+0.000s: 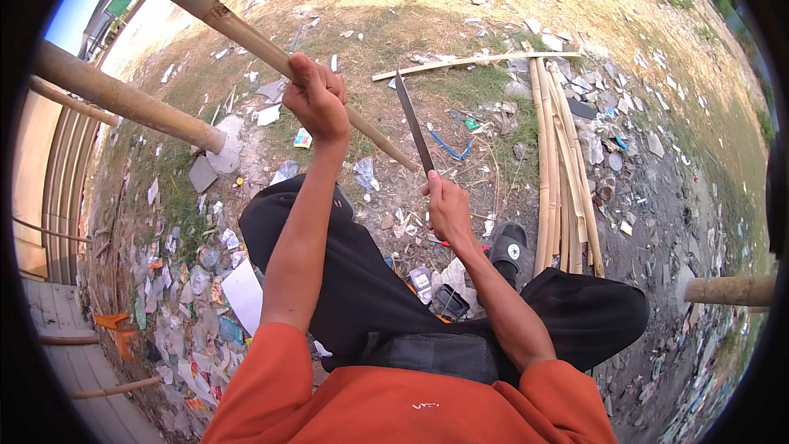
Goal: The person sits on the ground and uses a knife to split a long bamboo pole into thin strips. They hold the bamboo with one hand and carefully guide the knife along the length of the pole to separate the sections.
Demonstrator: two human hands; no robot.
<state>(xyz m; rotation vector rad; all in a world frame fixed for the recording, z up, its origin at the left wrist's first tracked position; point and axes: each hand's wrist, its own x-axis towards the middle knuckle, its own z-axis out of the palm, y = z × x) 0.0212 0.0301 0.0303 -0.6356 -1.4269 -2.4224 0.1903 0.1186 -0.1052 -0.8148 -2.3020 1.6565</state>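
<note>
My left hand (pixel 317 99) is closed round a bamboo pole (pixel 238 31), which slants from the upper left down toward the middle of the view. In my right hand (pixel 447 207) is a knife with a long dark blade (pixel 414 125); its handle is hidden in my fist. The blade points up and away from me, its tip near the far split strip. The pole's lower end lies just left of the blade, and I cannot tell whether they touch.
Several split bamboo strips (pixel 544 164) lie on the ground at the right, with another strip (pixel 477 63) crosswise beyond. Thick bamboo posts stand at the left (pixel 136 101) and right (pixel 730 290). Litter and shards cover the ground. An orange object (pixel 115 330) lies lower left.
</note>
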